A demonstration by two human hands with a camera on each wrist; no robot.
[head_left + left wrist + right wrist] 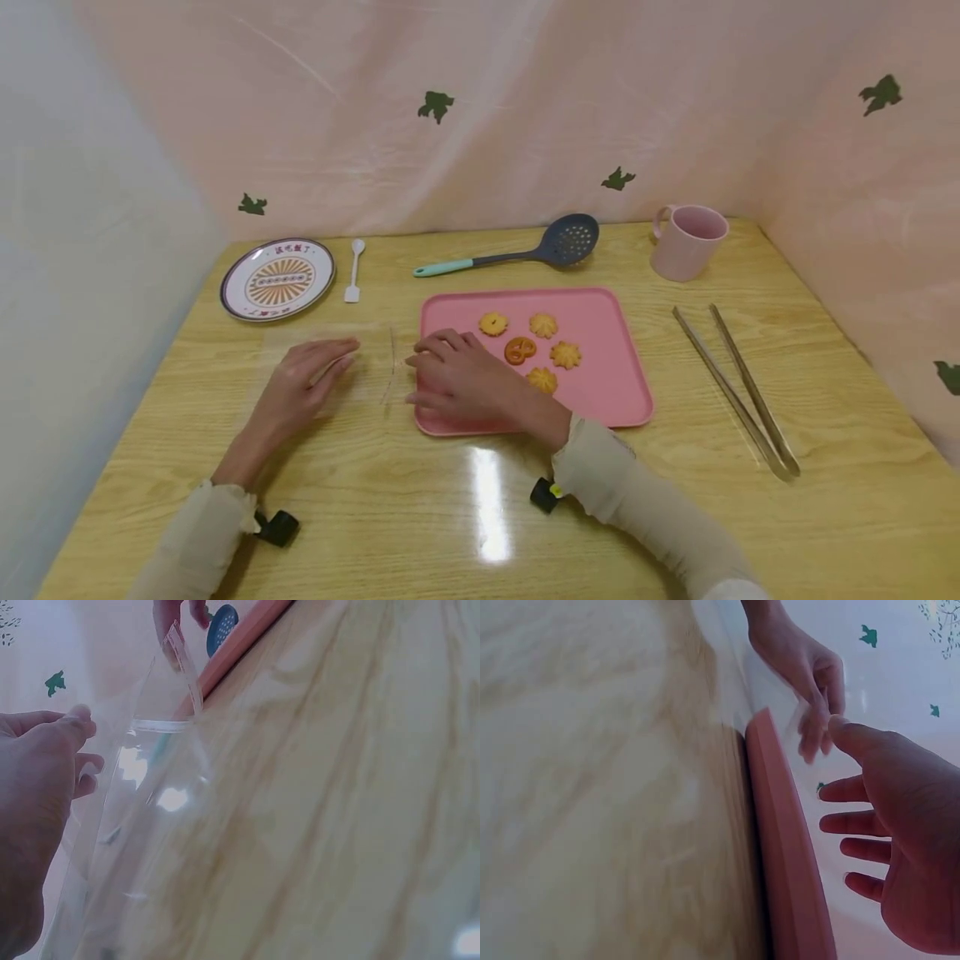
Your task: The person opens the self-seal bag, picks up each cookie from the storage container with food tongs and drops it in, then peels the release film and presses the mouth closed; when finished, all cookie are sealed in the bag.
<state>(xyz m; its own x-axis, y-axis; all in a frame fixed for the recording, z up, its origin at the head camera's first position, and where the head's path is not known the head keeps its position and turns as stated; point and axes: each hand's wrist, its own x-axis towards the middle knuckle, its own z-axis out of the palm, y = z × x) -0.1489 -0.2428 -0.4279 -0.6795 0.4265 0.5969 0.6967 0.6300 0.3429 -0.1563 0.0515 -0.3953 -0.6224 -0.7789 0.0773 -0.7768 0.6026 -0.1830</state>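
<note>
A clear plastic zip bag lies left of the pink tray, its mouth toward the tray. My left hand pinches the bag's upper layer between thumb and fingers. In the left wrist view the bag stands partly raised, with a white strip across it near the mouth. My right hand hovers over the tray's left edge, fingers spread and holding nothing visible. On the tray sit several flower-shaped cookies and a pretzel-shaped one; my right hand and wrist cover part of the tray.
Behind the bag are a patterned plate and a small white spoon. A slotted skimmer lies behind the tray. A pink mug and metal tongs are to the right. Cloth walls border the wooden table.
</note>
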